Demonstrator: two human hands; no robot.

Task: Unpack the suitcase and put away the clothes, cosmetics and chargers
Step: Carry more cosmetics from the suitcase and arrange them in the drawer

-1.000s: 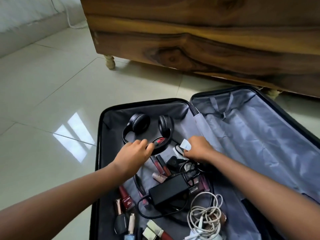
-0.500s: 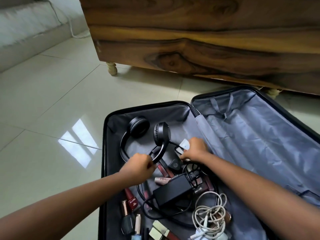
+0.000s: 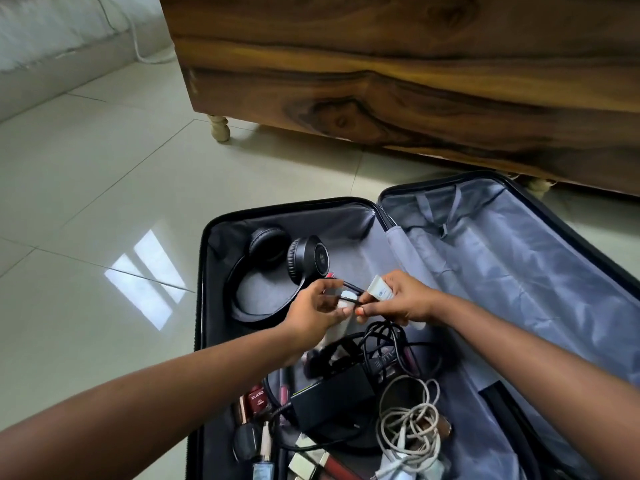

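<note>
Headphones (image 3: 277,271) since released; right hand's (image 3: 401,301) tube (image 3: 381,292) up-left.

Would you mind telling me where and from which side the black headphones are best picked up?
Probably by the headband. The headphones lie in the suitcase's left half, the band curving toward the left wall with lining visible inside the loop, so fingers could hook under it. Come from above on the left; the left hand and right hand, busy with a cable, crowd the right side.
</note>
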